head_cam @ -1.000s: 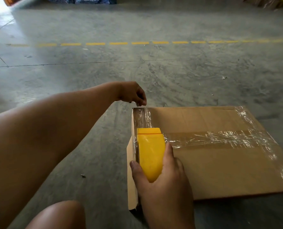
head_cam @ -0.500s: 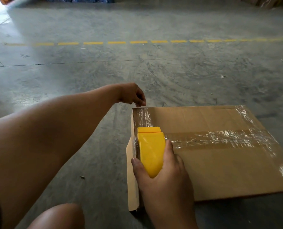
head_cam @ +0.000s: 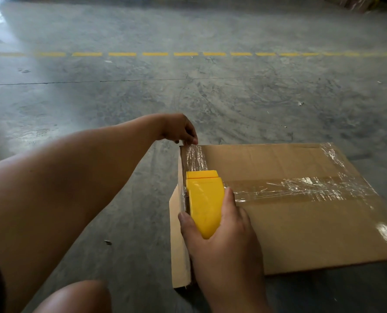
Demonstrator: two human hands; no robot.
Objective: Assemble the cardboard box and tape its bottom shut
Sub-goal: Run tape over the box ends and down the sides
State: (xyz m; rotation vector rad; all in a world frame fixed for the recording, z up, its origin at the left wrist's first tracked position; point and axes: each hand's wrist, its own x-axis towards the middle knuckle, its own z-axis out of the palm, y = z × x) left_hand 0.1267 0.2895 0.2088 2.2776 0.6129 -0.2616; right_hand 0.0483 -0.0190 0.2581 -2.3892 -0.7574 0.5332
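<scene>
The yellow tape dispenser [head_cam: 205, 204] had barely budged along the left edge of the cardboard box [head_cam: 301, 222] on the concrete floor [head_cam: 120, 98], the right hand [head_cam: 221, 240] wrapped round it, while beyond, the left hand [head_cam: 180, 129] pinched the clear tape [head_cam: 195, 158] at the far corner

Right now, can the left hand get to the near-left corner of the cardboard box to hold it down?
Probably yes. The left hand rests at the brown cardboard box's far-left corner, bare floor beside that edge. Only the right hand, gripping the yellow tape dispenser, crowds the near end.
</scene>
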